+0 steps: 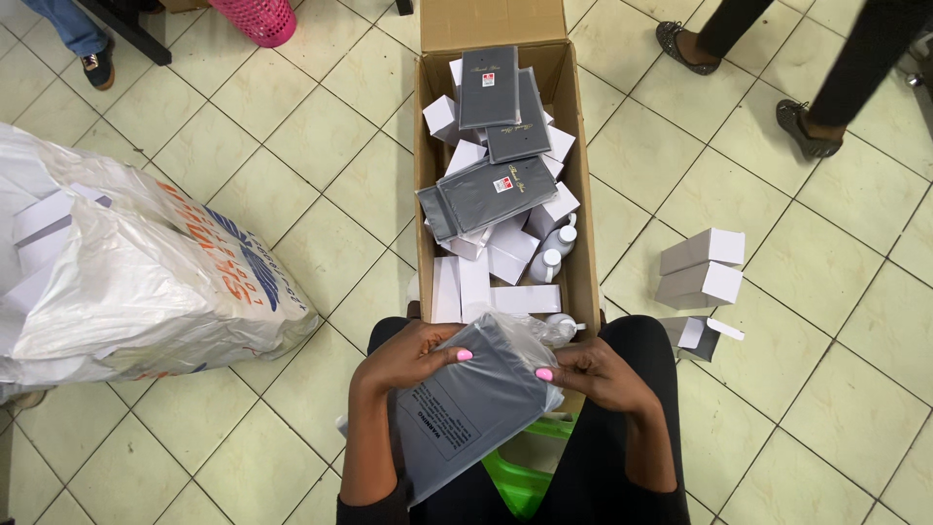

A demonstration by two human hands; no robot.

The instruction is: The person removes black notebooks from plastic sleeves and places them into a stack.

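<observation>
- The lower end of the grey plastic pouch runs down past the wrists and partly covers a green plastic object on the lap; what that object is I cannot tell.
- What the pouch holds is hidden, since its film is opaque.
- Ahead of both hands stands an open cardboard box, its far flap cut off at the top edge; the nearest of its contents are partly screened by the crumpled top of the pouch.
- Inside lie more grey packets, small white cartons and white bottles, jumbled together.
- Out past the right hand, three small white cartons on the floor sit well apart from it, one lying with its flap open.
- Out past the left hand, a big white woven sack slumps on the tiles, cut off at the frame edge.
- Other people's feet and a pink basket show far beyond the box.
- Both hands are closed on the pouch's upper corners, thumbs on top, left at its left edge and right at its right edge, holding it between them just short of the box.
</observation>
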